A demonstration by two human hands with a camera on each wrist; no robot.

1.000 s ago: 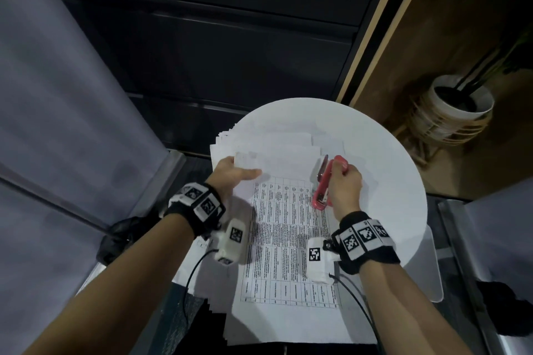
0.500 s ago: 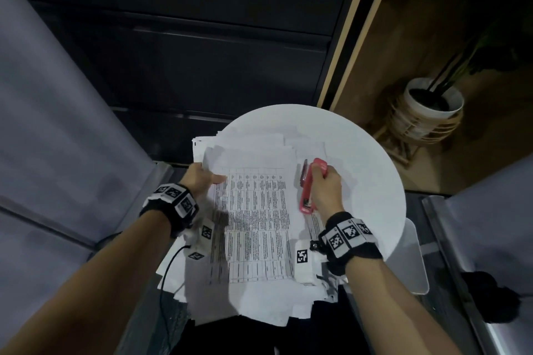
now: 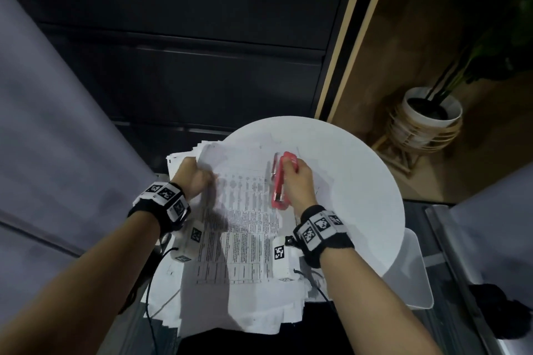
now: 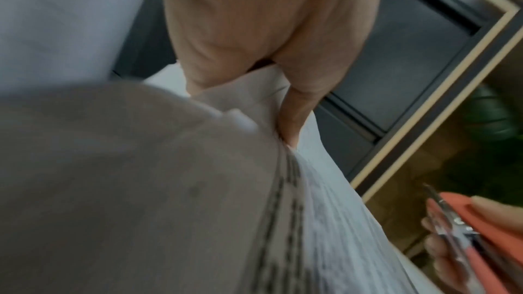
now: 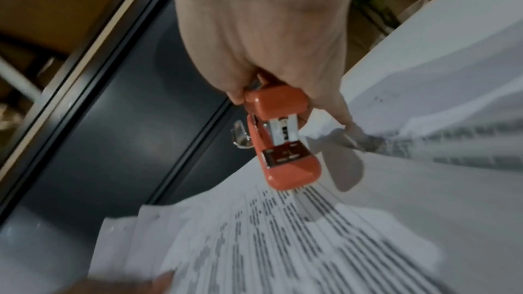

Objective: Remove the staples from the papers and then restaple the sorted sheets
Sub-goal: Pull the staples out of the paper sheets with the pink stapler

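A loose pile of printed sheets [image 3: 245,227] covers the near half of a round white table [image 3: 360,181]. My left hand [image 3: 196,178] pinches the far left edge of the top sheets [image 4: 325,209], thumb on top. My right hand [image 3: 300,184] grips a red stapler [image 3: 281,181] upright over the right side of the printed sheet. In the right wrist view the stapler [image 5: 280,142] points its nose down at the paper [image 5: 297,243], its jaws a little apart with nothing between them. The left wrist view shows the stapler [image 4: 481,231] at the lower right.
A potted plant in a white pot [image 3: 432,112] with a woven stand sits on the floor at the far right. A dark cabinet [image 3: 187,66] stands behind the table. Grey upholstered seats [image 3: 52,138] flank both sides. More sheets [image 3: 245,314] hang over the table's near edge.
My left hand slid to the far left edge of the pile and now pinches the sheets, lifting them. The right hand kept the stapler, shifting slightly.
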